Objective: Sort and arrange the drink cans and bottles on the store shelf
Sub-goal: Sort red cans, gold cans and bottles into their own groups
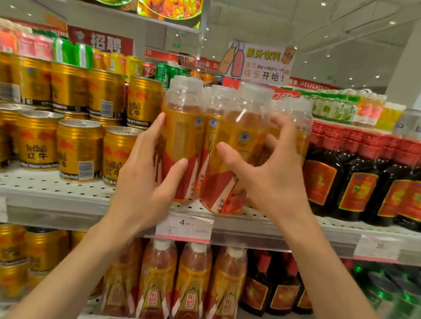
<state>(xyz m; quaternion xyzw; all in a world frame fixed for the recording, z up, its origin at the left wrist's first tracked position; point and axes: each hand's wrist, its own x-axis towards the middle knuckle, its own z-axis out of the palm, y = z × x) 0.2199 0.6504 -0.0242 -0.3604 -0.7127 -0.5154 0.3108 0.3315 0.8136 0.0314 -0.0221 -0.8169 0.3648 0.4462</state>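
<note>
Several amber drink bottles with white caps and orange-red labels stand in the middle of the upper shelf [46,192]. My left hand [148,179] wraps the left front bottle [180,136], thumb across its label. My right hand [275,170] is at the tilted right front bottle [236,146], thumb touching its front and fingers spread and curled behind it; whether it grips is unclear. More bottles stand hidden behind these two.
Gold Red Bull cans [79,146] are stacked in two tiers to the left. Dark red-capped bottles [361,179] stand to the right. The shelf below holds more gold cans, amber bottles [192,283] and dark bottles. A price tag [185,226] hangs on the shelf edge.
</note>
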